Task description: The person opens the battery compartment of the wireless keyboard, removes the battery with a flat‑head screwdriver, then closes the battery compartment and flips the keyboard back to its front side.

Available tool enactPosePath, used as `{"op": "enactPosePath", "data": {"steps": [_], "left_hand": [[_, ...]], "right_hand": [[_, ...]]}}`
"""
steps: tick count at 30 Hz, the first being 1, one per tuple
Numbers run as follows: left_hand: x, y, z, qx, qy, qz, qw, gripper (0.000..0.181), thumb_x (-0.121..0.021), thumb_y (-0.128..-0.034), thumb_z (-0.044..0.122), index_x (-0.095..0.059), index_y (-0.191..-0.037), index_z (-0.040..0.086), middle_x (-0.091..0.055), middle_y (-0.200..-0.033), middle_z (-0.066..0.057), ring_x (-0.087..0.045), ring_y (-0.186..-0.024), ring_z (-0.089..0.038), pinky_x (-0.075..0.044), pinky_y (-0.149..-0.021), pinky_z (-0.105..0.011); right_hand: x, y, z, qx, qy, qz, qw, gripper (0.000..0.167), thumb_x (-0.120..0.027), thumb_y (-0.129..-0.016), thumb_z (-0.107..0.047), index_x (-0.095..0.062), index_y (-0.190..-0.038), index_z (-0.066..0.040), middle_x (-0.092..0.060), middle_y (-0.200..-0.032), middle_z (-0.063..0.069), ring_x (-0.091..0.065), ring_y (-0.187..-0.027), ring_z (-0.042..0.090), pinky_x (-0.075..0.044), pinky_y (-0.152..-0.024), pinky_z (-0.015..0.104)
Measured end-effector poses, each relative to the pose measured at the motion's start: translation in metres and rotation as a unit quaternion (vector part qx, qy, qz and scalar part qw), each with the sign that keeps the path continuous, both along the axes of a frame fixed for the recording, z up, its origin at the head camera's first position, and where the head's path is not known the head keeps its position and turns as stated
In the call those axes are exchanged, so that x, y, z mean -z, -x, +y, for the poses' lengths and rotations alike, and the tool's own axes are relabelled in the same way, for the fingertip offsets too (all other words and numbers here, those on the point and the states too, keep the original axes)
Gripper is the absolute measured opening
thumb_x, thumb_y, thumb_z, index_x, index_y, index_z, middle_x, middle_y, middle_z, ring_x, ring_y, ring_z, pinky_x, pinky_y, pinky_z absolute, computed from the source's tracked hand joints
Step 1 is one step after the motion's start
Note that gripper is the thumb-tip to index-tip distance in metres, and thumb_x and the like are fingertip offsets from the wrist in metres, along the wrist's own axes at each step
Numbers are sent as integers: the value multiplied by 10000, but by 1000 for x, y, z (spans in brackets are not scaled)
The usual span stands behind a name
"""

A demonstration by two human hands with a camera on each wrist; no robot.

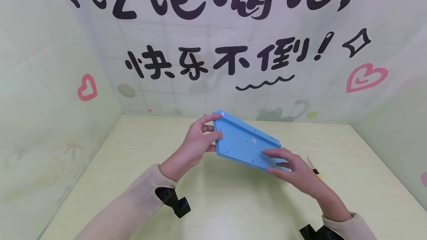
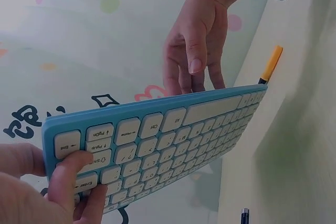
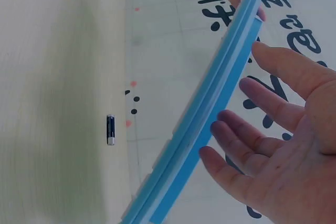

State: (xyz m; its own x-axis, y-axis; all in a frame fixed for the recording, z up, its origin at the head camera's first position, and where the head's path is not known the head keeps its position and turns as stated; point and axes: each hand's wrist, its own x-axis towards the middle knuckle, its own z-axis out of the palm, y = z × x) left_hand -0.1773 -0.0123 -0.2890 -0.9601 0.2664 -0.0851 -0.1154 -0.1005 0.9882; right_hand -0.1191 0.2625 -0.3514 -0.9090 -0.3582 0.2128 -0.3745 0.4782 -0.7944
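A blue keyboard [image 1: 247, 142] is held tilted above the table, its underside toward the head camera. White keys [image 2: 157, 145] cover its other face, as the left wrist view shows. My left hand [image 1: 197, 140] grips one end, the thumb on the underside and the fingers on the key side. Beside the other end is my right hand [image 1: 293, 166], its fingers spread and slightly bent, holding nothing. In the right wrist view those fingers [image 3: 231, 174] lie close to the keyboard's underside; whether they touch it I cannot tell.
A screwdriver [image 1: 313, 167] with a yellow handle and a metal shaft lies on the light wooden table [image 1: 213, 203], behind my right hand. On the table beyond the keyboard lies a small dark battery [image 3: 111, 129] with a silver end. Printed cloth walls [image 1: 200, 95] enclose the table.
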Motion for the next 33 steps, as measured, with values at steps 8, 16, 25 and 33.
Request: {"op": "enactPosePath", "data": {"steps": [8,16,25,33], "left_hand": [[1,2,1,-67,-18,-3,10000,537,-562,-828,-71,-464,-1321,120,-473,-1083,-206,-580,-884,-324,-532,-637,-383],[1,3,1,-82,-87,-146,9998,539,-562,-839,-62,-453,-1333,123,-462,-1139,-204,-570,-914,-314,-531,-641,-380],[-3,2,5,14,-300,-168,9994,535,-582,-836,-50,-448,-1316,145,-478,-1147,-210,-574,-942,-348,-525,-663,-410],[-6,-4,12,0,-489,-8,9988,538,-585,-837,-46,-422,-1320,127,-445,-1166,-236,-552,-973,-367,-523,-674,-422]], "right_hand": [[9,2,-15,373,-317,927,9945,388,-737,-766,-94,-623,-1135,-133,-555,-1153,2,-485,-1081,68,-482,-796,312],[15,7,-23,708,-1021,1670,9781,475,-796,-660,-7,-628,-1090,-116,-566,-1104,8,-535,-1010,188,-504,-714,325],[15,6,-28,917,-1457,2454,9540,440,-756,-659,10,-614,-1064,-90,-583,-1031,39,-589,-913,202,-523,-622,290],[13,4,-31,1258,-1770,2987,9293,455,-722,-629,43,-612,-1054,-77,-615,-1008,57,-608,-781,158,-503,-558,288]]}}
